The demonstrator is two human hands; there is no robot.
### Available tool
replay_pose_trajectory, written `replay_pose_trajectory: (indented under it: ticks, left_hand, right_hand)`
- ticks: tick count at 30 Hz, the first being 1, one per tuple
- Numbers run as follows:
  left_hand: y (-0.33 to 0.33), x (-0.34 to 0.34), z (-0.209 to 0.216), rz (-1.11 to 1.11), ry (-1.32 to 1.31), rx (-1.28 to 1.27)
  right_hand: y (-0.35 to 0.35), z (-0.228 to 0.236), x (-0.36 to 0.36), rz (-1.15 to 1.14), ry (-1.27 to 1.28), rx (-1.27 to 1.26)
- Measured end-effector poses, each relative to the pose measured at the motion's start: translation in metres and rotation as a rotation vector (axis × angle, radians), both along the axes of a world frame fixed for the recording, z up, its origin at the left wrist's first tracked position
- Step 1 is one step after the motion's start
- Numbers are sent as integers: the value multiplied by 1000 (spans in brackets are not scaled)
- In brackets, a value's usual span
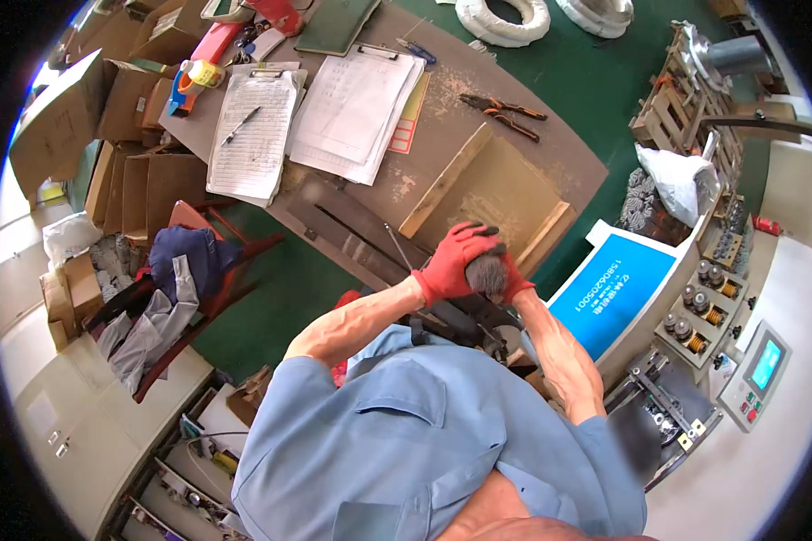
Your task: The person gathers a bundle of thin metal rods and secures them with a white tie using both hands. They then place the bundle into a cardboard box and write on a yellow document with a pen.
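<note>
Both my hands wear red gloves and meet in front of my chest, near the table's edge. My left hand (pixel 458 260) curls over the left side of a dark grey bundle (pixel 487 274) that looks like fine, tightly packed metal pieces; its exact kind is unclear. From the other side, my right hand (pixel 515 279) closes on the same bundle, its fingers partly hidden. Just beyond them lies a shallow wooden tray (pixel 444 183) with raised side strips and light crumbs on its bottom. Orange-and-black pliers (pixel 503 114) rest farther back on the table.
Clipboards with papers (pixel 347 117) and a pen (pixel 241 124) lie on the brown table (pixel 564 162). At right stands a machine with a blue panel (pixel 609 293), rollers and a control box (pixel 756 377). A chair with clothes (pixel 185 261) and cardboard boxes (pixel 122 108) are at left.
</note>
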State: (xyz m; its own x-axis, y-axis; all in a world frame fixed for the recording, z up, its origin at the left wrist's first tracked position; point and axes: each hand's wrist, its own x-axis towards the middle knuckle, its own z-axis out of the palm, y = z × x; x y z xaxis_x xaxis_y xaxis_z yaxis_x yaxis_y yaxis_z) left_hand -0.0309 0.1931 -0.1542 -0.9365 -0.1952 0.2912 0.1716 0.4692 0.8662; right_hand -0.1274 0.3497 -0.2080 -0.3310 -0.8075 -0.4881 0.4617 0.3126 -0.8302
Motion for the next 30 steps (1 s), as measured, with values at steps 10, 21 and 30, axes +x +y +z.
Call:
replay_pose_trajectory:
  ticks: [10, 21, 30]
  left_hand:
    - [-9, -60, 45, 134, -259, 1776]
    - [48, -122, 30, -219, -164, 2615]
    - [38, -122, -5, -329, -109, 2515]
  right_hand:
    - [-7, 156, -62, 108, 388, 235]
    - [3, 210, -36, -183, 1648, 259]
    - [-52, 197, -53, -172, 1538, 234]
